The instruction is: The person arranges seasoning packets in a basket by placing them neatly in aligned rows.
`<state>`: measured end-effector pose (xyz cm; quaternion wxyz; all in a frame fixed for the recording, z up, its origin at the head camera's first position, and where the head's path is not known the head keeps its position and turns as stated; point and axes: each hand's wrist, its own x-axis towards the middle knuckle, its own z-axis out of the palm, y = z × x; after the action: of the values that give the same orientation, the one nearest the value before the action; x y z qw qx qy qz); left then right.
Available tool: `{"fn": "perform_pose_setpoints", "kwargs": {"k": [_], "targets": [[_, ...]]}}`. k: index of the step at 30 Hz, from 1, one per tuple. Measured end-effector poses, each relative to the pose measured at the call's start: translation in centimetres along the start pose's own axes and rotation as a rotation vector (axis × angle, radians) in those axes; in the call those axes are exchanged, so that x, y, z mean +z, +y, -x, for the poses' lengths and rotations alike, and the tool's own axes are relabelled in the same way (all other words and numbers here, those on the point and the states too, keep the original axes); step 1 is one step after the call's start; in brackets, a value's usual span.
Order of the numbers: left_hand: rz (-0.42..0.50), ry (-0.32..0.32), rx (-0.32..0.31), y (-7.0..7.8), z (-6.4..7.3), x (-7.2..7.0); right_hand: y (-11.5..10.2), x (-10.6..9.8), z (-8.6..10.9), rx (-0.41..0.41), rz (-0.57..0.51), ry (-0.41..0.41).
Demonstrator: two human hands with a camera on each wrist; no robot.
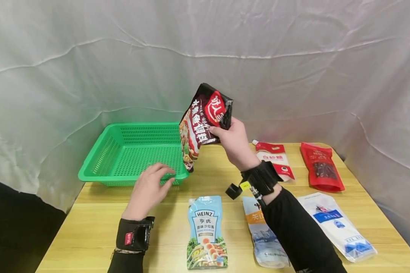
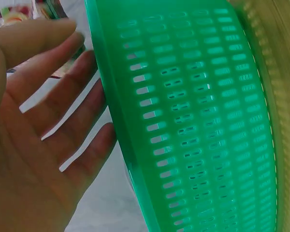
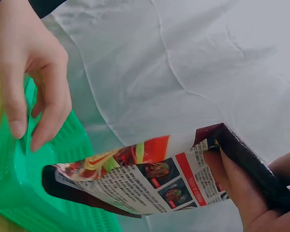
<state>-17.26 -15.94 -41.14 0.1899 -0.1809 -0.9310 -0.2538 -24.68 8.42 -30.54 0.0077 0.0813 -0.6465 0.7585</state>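
My right hand grips a black and red seasoning packet by one edge, thumb on its printed front. The packet hangs tilted in the air beside the right end of a green plastic basket. In the right wrist view the back of the packet shows small print and food photos, and fingers wrap its dark end. At the basket's front rim my left hand reaches with loosely bent fingers. The left wrist view shows its spread fingers right at the green rim, with nothing held.
A blue Heinz pouch lies at the front middle. To the right are a blue and white pouch partly under my right arm, a white bag, a red and white sugar pouch and a red bag. Grey cloth hangs behind.
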Motion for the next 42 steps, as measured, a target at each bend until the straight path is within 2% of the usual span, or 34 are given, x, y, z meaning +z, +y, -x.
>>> {"fn": "perform_pose_setpoints", "kwargs": {"k": [4,9,16,27,36,42], "targets": [[-0.005,-0.032,0.009,-0.2,0.1,0.0,0.7,1.7,-1.4,0.025,-0.017,0.013],[-0.008,-0.026,0.000,-0.1,0.2,0.1,1.9,3.3,-2.7,0.052,-0.009,0.011],[-0.017,-0.007,-0.005,0.0,0.2,0.1,3.7,4.4,-3.7,0.085,0.043,-0.026],[-0.021,0.004,-0.006,0.0,0.3,0.2,5.9,4.6,-4.0,0.138,0.089,-0.068],[-0.024,-0.006,-0.020,0.0,0.3,0.3,7.4,4.1,-3.9,0.164,0.125,-0.081],[-0.022,0.002,-0.017,0.0,0.3,0.3,8.3,3.5,-3.8,0.201,0.147,-0.120]]}}
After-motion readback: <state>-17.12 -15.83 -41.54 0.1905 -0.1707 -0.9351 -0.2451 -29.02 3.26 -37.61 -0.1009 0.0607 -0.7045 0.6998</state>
